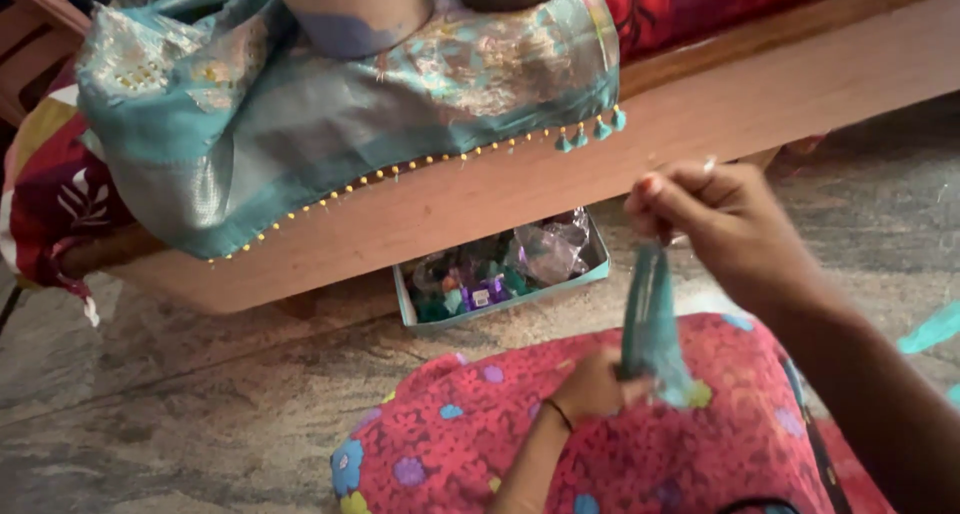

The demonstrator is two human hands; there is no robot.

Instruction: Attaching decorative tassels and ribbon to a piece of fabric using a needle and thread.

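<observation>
One bundle of teal threads [650, 314] runs between two hands. The right hand [725, 229] is raised, its fingers [672, 199] pinched tight on the top end of the strands; the left hand [592, 386] sits lower, over the lap, closed in a loose fist round the bottom end, where the threads fluff out into a pale tuft just to the right of its knuckles. The strands hang nearly straight from the upper fingertips down to the lower fist.

Beyond the fingers, up and to the left, one teal silk cloth [330, 114] drapes over the edge of a wooden bed frame [700, 114]. Its border carries a row of small yellow beads and, at the near corner, four finished teal tassels [590, 134]. One shallow pale-blue box [500, 274] sits on the stone floor [180, 404] under the frame, below and left of the right fingers, filled with clear packets whose contents I cannot make out.

Hard to read — the motion blur softens the threads, so single strands cannot be counted. Two round objects stand on the cloth, cut off by the top edge. The left thumb is hidden behind the bundle. A pink flowered garment [680, 454] covers the lap under the left fist. A teal scrap shows at the right border, cut off.
</observation>
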